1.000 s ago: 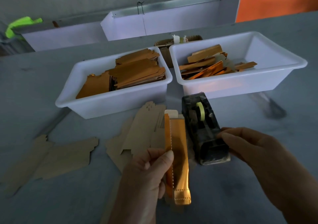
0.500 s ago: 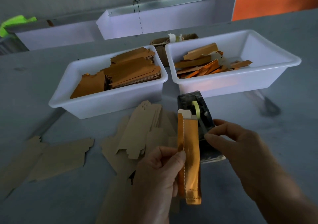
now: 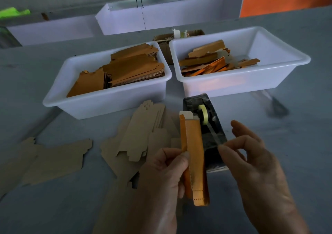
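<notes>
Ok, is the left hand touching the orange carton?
Touching. The head view shows the left hand gripping the orange carton, with its thumb pressed against the carton's left edge.

We record dim, bluish light; the left tub point(image 3: 111, 104) and right tub point(image 3: 233, 84) glow brightest (translucent walls). The right hand point(image 3: 251, 170) is slightly motion-soft. Wide-angle distortion bends the far edge of the worktop point(image 3: 296, 143).
</notes>
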Tool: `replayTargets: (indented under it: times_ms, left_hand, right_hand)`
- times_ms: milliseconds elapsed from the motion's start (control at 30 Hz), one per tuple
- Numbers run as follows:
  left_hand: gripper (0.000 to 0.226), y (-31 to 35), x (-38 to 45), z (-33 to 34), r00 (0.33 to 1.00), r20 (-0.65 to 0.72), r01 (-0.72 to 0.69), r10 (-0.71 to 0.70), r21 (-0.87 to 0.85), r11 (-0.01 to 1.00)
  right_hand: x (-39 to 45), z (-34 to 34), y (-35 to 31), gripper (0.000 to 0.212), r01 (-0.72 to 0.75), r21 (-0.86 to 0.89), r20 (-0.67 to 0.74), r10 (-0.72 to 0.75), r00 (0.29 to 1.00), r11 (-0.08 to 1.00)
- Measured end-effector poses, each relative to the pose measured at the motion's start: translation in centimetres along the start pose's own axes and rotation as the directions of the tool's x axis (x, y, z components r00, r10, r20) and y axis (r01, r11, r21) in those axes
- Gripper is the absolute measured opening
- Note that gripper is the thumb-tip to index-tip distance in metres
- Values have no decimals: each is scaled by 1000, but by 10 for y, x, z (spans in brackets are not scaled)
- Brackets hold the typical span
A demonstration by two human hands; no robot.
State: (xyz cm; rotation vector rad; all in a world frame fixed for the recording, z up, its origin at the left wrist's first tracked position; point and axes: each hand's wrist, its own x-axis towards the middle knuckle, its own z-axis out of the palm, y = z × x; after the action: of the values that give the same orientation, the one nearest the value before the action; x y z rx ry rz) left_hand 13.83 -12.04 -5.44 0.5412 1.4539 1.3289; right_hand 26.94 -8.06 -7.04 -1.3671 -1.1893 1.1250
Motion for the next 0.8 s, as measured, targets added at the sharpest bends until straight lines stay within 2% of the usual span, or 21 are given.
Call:
replayTargets:
  times_ms: [167, 300, 400, 533, 700, 800]
  left_hand:
    - [13, 0, 0, 1, 999, 48, 20, -21, 14, 1000]
    - [13, 0, -1, 1, 997, 74, 29, -32, 33, 999]
    - [11, 2, 0, 0, 998, 64, 19, -22, 36, 999]
    - [11, 2, 1, -1, 997, 65, 29, -31, 32, 999]
    - [9, 2, 0, -1, 997, 74, -17, 16, 19, 1000]
    - [21, 5, -2, 0, 991, 112, -71, 72, -20, 997]
  right_hand:
    - [-5, 2, 15, 8, 52, 140, -25, -49, 998, 989]
    - [-8, 5, 21, 23, 175, 203, -46, -170, 984, 963]
    - [-8, 6, 25, 29, 196, 223, -58, -188, 981, 955]
    - [-7, 4, 30, 27, 224, 192, -30, -223, 974, 956]
    - [-9, 5, 33, 11, 292, 117, -33, -290, 957, 949]
    - [-10, 5, 36, 13, 293, 90, -32, -291, 956, 952]
